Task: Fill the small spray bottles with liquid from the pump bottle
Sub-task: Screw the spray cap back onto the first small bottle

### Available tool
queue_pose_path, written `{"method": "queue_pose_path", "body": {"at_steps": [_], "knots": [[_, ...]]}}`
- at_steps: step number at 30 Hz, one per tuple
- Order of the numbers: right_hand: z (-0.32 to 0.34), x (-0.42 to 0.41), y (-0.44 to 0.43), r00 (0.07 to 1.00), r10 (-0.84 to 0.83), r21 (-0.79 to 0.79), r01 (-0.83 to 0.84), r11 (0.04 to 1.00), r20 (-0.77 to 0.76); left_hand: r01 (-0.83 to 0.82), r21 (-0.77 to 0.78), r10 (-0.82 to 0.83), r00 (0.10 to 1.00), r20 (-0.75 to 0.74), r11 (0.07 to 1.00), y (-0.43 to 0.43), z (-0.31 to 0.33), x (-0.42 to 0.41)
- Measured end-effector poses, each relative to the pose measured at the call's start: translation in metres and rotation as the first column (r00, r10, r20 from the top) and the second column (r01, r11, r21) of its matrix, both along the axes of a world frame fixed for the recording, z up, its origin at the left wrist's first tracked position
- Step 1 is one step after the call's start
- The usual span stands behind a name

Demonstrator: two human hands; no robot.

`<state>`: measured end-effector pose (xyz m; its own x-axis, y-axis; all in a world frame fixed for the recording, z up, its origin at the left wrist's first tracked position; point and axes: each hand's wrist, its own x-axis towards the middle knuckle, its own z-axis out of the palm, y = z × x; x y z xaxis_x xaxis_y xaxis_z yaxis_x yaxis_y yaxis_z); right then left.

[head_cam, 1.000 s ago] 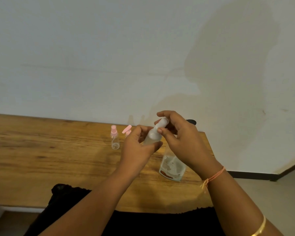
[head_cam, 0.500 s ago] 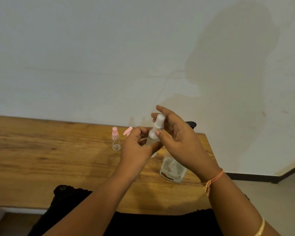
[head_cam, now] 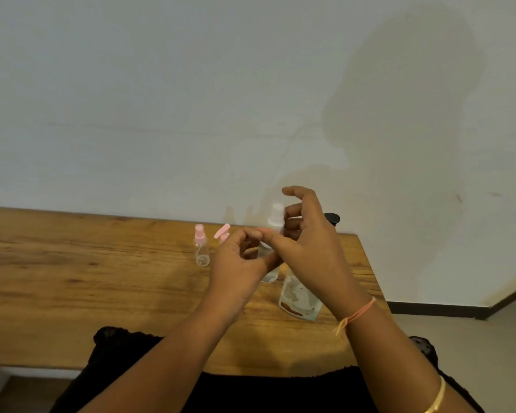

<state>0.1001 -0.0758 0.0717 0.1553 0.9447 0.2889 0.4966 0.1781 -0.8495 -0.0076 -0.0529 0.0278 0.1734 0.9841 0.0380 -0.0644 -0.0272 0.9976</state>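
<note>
A small translucent spray bottle with a white cap is held upright above the table. My left hand grips its body from below. My right hand is at its neck, thumb and fingers around the white top, index finger raised. The pump bottle, clear with a brown-and-white label, stands on the table under my right wrist; its black pump head peeks out behind my right hand. A small clear bottle with a pink spray top stands to the left, and another pink top shows beside it, its bottle hidden by my left hand.
The wooden table runs left from the hands, with its right end just past the pump bottle. A pale wall rises right behind it. Dark clothing covers my lap at the front edge.
The white-capped bottle has been tipped upright and lifted a little. My right hand's fingers have shifted around the white top, with the index finger now raised.
</note>
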Motion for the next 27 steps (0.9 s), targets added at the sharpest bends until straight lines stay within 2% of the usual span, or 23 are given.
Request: {"method": "queue_pose_path", "body": {"at_steps": [3, 6, 9, 12, 14, 17, 20, 24, 27], "knots": [[0.003, 0.007, -0.003, 0.983, 0.136, -0.026, -0.140, 0.990, -0.121, 0.030, -0.002, -0.030, 0.999, 0.017, 1.000, 0.001, 0.001, -0.001], [0.003, 0.014, -0.002, 0.966, 0.213, -0.029, -0.220, 0.975, -0.147, 0.043, -0.003, -0.043, 0.999, 0.006, 0.999, 0.001, -0.001, -0.002], [0.001, 0.015, 0.000, 0.979, 0.153, 0.004, -0.154, 0.988, -0.132, 0.025, 0.006, -0.025, 1.000, -0.016, 1.000, 0.002, -0.004, -0.002], [-0.005, 0.007, 0.003, 1.000, -0.001, 0.036, 0.000, 0.999, 0.008, 0.001, 0.006, -0.001, 1.000, -0.021, 1.000, 0.001, -0.006, -0.002], [-0.006, 0.004, 0.003, 0.997, -0.034, 0.015, 0.033, 0.999, 0.075, 0.005, 0.006, -0.005, 0.999, -0.044, 1.000, 0.002, -0.007, -0.002], [-0.003, 0.009, 0.000, 0.991, 0.136, -0.121, -0.137, 0.983, -0.019, 0.014, -0.020, -0.015, 0.999, -0.039, 1.000, 0.003, -0.006, -0.004], [-0.004, 0.013, -0.003, 0.959, 0.244, -0.127, -0.263, 0.956, -0.144, 0.025, -0.009, -0.026, 0.999, -0.035, 1.000, 0.005, -0.007, -0.005], [-0.006, 0.009, 0.002, 0.980, 0.114, -0.062, -0.125, 0.990, -0.164, 0.020, 0.026, -0.019, 0.999, -0.042, 0.999, 0.004, -0.009, -0.004], [-0.007, 0.001, 0.002, 0.999, -0.016, -0.043, 0.015, 0.999, -0.037, 0.022, 0.026, -0.020, 0.999, -0.051, 0.999, 0.002, -0.008, -0.004]]}}
